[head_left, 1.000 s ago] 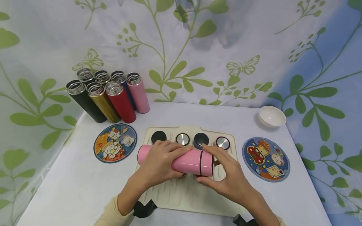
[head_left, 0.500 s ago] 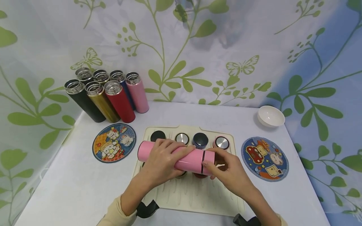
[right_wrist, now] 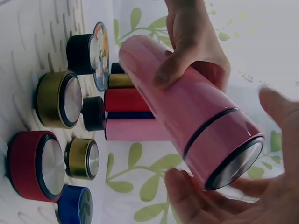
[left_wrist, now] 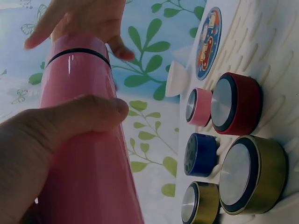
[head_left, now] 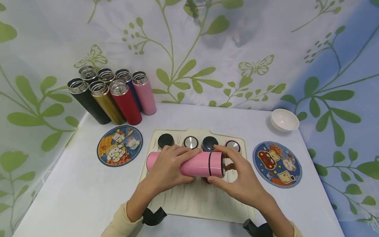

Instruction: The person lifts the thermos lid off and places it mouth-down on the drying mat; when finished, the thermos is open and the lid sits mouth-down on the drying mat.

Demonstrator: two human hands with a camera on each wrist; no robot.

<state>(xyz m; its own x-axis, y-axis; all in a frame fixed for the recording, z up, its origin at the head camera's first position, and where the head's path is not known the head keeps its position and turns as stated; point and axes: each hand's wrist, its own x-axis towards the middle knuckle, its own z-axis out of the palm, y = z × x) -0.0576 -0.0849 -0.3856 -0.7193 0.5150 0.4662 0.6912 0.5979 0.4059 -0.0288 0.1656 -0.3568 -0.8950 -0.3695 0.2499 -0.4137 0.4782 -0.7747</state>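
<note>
A pink thermos bottle lies sideways above the cream mat, with its lid on the right end. My left hand grips the bottle's body, its thumb pressed along the side. Around the lid, my right hand has its thumb and fingers spread; in the right wrist view the thumb stands off the lid and the fingertips are close beside its rim. The lid's flat metal end faces the right palm. Below the bottle, several loose lids stand on the mat, including red and gold ones.
Several lidless bottles, among them a red bottle and a pink one, stand at the back left. Round cartoon mats lie left and right. A white bowl sits at the back right.
My right hand's fingers gripped the lid half a second ago and are now spread wider around it. The bottle is still in my left hand, slightly more level.
</note>
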